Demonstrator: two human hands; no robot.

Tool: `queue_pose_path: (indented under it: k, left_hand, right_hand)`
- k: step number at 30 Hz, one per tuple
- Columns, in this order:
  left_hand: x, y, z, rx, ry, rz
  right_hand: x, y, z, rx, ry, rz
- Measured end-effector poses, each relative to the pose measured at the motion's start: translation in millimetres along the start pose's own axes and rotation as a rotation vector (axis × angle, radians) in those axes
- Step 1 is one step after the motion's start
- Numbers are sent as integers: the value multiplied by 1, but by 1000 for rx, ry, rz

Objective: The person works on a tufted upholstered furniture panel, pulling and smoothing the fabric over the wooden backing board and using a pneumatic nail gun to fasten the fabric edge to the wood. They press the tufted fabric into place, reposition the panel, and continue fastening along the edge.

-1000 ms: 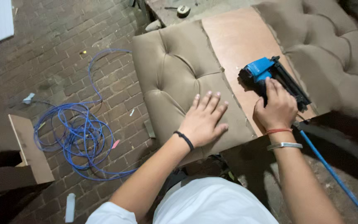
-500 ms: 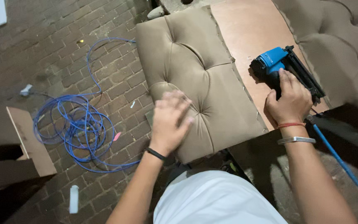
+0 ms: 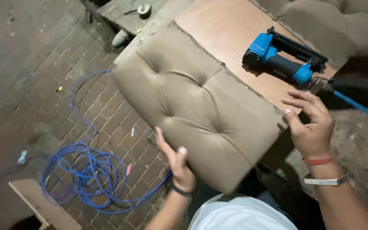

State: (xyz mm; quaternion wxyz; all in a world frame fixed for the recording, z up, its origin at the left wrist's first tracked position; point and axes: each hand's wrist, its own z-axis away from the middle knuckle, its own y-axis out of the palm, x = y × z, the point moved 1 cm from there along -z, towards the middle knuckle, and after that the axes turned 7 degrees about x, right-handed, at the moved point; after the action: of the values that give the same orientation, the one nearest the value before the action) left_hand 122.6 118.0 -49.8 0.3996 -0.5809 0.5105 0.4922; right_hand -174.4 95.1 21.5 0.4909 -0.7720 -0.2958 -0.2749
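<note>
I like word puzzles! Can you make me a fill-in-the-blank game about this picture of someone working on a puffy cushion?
1. The left hand grips the near edge of the tan tufted ____.
2. The blue stapler lies on the wooden board, with no ____ touching it.
3. The coiled hose on the brick floor is ____ in colour.
4. The right hand wears a red band and a silver bracelet on its ____.

Missing words: cushion; hand; blue; wrist
</note>
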Motion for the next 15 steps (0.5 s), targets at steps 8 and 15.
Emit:
queue_pose_path:
  k: [8,15]
  left_hand:
    - [-55,48,85,793,-519,-26]
    - [-73,90,35,768,-121,-292]
  right_hand:
    - [1,-58,26,70,139,43]
    - [-15,-79,70,28,274,18]
